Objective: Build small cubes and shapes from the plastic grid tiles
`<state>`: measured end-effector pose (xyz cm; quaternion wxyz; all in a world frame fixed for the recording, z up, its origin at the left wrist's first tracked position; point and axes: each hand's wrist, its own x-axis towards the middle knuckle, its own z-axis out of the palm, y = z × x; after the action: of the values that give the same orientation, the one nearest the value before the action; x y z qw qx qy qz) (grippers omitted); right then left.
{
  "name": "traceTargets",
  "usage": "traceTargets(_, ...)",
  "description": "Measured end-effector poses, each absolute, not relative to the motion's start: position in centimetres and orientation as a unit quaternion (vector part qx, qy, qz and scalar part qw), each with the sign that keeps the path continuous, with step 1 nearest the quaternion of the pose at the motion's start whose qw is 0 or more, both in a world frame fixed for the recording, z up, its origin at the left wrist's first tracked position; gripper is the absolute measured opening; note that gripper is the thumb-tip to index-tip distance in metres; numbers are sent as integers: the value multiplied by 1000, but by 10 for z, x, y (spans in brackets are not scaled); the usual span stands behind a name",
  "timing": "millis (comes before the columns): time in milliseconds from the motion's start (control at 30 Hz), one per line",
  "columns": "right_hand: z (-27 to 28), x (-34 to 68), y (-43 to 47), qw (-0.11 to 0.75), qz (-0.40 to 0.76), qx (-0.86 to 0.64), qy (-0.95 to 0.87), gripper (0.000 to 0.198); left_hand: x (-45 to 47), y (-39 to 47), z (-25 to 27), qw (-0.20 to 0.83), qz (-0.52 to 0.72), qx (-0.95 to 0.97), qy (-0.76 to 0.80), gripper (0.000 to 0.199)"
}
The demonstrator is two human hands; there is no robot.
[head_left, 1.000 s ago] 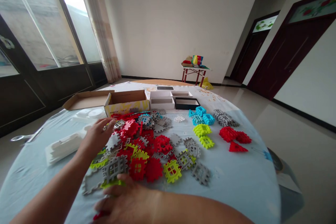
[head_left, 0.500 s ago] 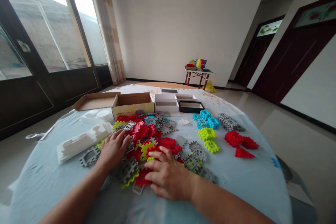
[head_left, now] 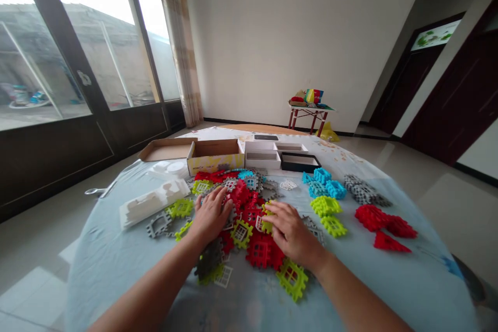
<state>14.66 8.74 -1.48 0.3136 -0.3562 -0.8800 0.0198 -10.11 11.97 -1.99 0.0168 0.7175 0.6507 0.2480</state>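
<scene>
My left hand [head_left: 212, 213] lies on the left part of a heap of flat, notched interlocking plastic blocks, fingers stretched out over grey and red ones. Over the heap's right side, my right hand [head_left: 293, 232] rests with fingers extended, touching a yellow-green block [head_left: 267, 217]. Between the hands are a yellow-green window block [head_left: 241, 233] and red blocks [head_left: 264, 251]. Nearer me lie another yellow-green block [head_left: 292, 278] and a white window frame [head_left: 223, 276]. The hands hide the blocks under them.
Behind the heap stand an open cardboard box [head_left: 216, 158], white trays [head_left: 262, 160] and a black tray [head_left: 300, 162]. Sorted blue [head_left: 335, 189], lime [head_left: 326, 206], grey [head_left: 365, 191] and red blocks [head_left: 371, 217] sit at right. White plastic packaging [head_left: 153, 202] lies left.
The view has swung left. My right hand has moved farther from me over the heap, and the blocks under and near it have been spread and shifted, uncovering more red and yellow-green ones.
</scene>
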Motion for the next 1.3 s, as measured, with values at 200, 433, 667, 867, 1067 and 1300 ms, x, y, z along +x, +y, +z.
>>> traceTargets(200,-12,169,83,304,24,-402,-864,38,-113,126,-13,-8,294,694,657,43)
traceTargets(433,-18,194,69,248,46,-504,-826,39,-132,125,-14,11,295,708,642,48)
traceTargets(667,-28,182,66,236,92,-490,-834,39,-134,123,-14,42,247,755,606,44)
traceTargets(867,-19,177,68,305,126,-444,-833,33,-137,125,-15,46,241,766,594,44)
traceTargets(1067,-12,164,67,361,90,-419,-828,32,-137,126,-16,41,247,771,586,44)
traceTargets(1300,-18,140,64,276,73,-409,-867,53,-138,129,-19,35,257,778,573,42)
